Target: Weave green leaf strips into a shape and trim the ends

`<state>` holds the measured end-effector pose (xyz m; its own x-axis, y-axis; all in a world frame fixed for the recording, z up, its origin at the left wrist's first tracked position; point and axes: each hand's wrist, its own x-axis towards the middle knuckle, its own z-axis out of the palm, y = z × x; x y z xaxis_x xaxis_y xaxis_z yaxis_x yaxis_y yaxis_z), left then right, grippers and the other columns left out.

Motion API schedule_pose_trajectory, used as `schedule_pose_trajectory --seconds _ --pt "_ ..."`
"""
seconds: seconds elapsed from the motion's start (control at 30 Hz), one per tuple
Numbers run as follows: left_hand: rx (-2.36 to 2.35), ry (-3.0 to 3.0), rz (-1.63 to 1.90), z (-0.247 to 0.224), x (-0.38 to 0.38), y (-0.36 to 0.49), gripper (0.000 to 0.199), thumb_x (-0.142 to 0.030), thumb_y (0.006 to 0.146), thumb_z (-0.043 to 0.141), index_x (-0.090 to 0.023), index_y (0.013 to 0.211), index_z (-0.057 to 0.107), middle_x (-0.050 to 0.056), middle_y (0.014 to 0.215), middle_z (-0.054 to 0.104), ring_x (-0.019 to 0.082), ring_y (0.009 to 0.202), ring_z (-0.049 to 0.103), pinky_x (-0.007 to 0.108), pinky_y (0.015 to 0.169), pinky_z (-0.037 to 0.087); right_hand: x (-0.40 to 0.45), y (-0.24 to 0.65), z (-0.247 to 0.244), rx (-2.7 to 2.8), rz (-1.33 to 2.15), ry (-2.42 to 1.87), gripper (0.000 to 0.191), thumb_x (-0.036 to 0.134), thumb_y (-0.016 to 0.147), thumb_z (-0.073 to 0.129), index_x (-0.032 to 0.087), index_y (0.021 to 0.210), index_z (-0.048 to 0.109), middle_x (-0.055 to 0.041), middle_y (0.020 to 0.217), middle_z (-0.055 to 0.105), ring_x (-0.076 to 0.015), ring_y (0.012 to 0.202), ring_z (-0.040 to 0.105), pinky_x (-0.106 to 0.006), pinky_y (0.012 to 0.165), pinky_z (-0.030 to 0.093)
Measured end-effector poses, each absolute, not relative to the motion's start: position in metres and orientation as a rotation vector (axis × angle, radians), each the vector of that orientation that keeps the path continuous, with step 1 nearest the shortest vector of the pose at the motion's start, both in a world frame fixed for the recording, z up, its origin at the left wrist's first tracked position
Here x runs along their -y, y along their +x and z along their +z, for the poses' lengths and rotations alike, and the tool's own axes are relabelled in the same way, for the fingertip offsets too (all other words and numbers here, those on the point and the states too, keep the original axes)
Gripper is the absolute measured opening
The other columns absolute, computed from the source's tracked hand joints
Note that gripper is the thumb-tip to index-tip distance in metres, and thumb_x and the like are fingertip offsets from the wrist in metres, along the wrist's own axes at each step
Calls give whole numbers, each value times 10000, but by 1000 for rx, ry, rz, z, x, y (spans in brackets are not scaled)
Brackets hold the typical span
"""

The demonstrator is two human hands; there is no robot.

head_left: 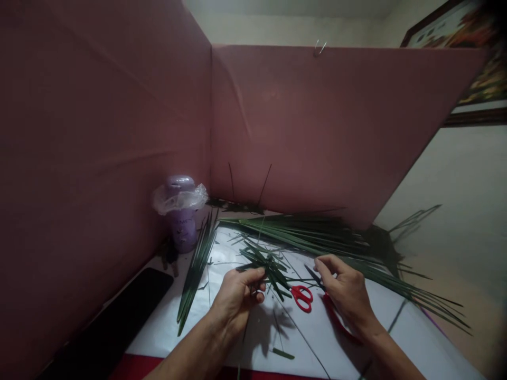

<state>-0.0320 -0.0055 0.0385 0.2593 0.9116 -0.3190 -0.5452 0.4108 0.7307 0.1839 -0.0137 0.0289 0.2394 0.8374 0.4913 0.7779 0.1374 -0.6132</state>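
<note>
My left hand is closed on a bunch of cut green leaf strips, which fan out above and to the right of its fingers. To the right, my right hand is curled beside dark-bladed pliers or cutters with red handles; the handles pass under the palm, and whether the fingers grip them is hard to tell. Between the hands, red-handled scissors lie on the white surface, their blades hidden by the leaf strips. A short green piece lies nearer the front edge.
Long green palm leaves stretch across the back and right. Another leaf bundle lies at left, near a purple tumbler wrapped in clear plastic. A black flat object is at far left. Pink panels stand behind.
</note>
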Motion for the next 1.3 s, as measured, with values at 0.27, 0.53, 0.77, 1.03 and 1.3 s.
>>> schedule_pose_trajectory --seconds 0.27,0.53,0.77,1.03,1.3 --pt "-827 536 1302 45 -3 -42 97 -87 620 659 -92 628 562 13 588 555 66 468 496 151 365 344 24 159 22 1930 167 -1532 172 230 783 459 217 722 620 -8 709 644 -174 661 571 -265 635 393" --pt "-876 501 1425 42 -10 -46 126 -67 599 659 -102 618 540 -7 542 546 62 437 492 146 348 328 19 120 23 2183 175 -1427 170 127 755 433 198 754 587 -16 748 627 -153 701 556 -236 650 373" --pt "-862 477 1428 39 -13 -49 135 -80 585 672 -105 622 544 -13 537 550 55 421 487 144 351 325 0 91 9 2163 34 -1659 139 72 659 507 173 732 567 -63 715 627 -195 674 556 -260 580 302" --pt "-866 488 1330 33 -10 -46 112 -80 589 658 -104 601 549 -6 531 539 58 428 482 150 362 331 5 121 5 1928 112 -1620 176 79 675 458 176 747 588 -51 739 624 -194 699 568 -278 633 373" --pt "-825 593 1205 29 0 -35 113 -98 567 659 -109 627 563 -9 546 536 73 440 493 170 381 338 24 136 22 1544 251 -1343 213 397 819 480 189 822 527 -23 711 602 -164 642 580 -250 584 474"
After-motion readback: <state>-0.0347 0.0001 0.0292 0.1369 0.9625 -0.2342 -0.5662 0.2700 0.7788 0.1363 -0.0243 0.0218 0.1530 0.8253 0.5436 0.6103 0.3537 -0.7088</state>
